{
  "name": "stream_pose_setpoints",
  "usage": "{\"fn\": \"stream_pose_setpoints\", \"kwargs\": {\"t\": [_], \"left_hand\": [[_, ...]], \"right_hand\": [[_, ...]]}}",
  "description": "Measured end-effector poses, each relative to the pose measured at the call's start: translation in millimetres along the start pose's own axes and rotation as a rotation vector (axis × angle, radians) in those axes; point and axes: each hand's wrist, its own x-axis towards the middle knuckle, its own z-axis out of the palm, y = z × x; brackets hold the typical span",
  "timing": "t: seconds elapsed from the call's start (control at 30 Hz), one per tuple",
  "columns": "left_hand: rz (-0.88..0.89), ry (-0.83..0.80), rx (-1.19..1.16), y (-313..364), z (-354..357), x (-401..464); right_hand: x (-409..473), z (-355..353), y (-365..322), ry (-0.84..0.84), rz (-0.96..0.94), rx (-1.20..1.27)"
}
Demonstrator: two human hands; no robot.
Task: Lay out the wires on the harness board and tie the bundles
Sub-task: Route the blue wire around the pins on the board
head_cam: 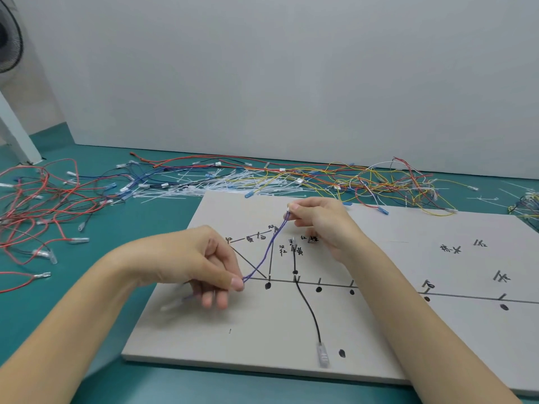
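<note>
A grey harness board (364, 339) with drawn black lines, dots and handwritten labels lies on the teal table. A purple wire pair (267, 250) stretches taut above the board between both hands. My left hand (204, 263) pinches its lower stretch between thumb and forefinger, and the loose tail with a clear terminal (172, 305) trails left below the fingers. My right hand (320, 221) pinches the upper end at its white connector. A black wire (309, 310) lies on the board, running from the horizontal line down to a clear terminal near the front edge.
Red wires (38, 205) sprawl on the table at the left. A heap of white cable ties (210, 183) lies behind the board, with yellow, orange and red wires (388, 182) at the back right. A fan (8, 39) stands at the far left.
</note>
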Motion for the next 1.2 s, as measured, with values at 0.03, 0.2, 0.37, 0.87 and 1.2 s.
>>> {"fn": "stream_pose_setpoints", "kwargs": {"t": [0.03, 0.2, 0.37, 0.87, 1.2], "left_hand": [[-0.002, -0.043, 0.005, 0, 1, 0], [-0.018, -0.141, 0.014, -1, 5, 3], [-0.049, -0.177, 0.039, -3, 7, 5], [0.014, -0.15, 0.001, -1, 11, 6], [0.02, -0.131, 0.027, 2, 13, 3]], "right_hand": [[0, 2, -1, -0.014, -0.024, -0.016], [4, 11, 3, -0.023, -0.06, -0.058], [9, 16, 8, -0.021, -0.072, -0.102], [13, 22, 15, 0.011, -0.099, -0.116], [16, 20, 20, 0.031, -0.067, -0.196]]}}
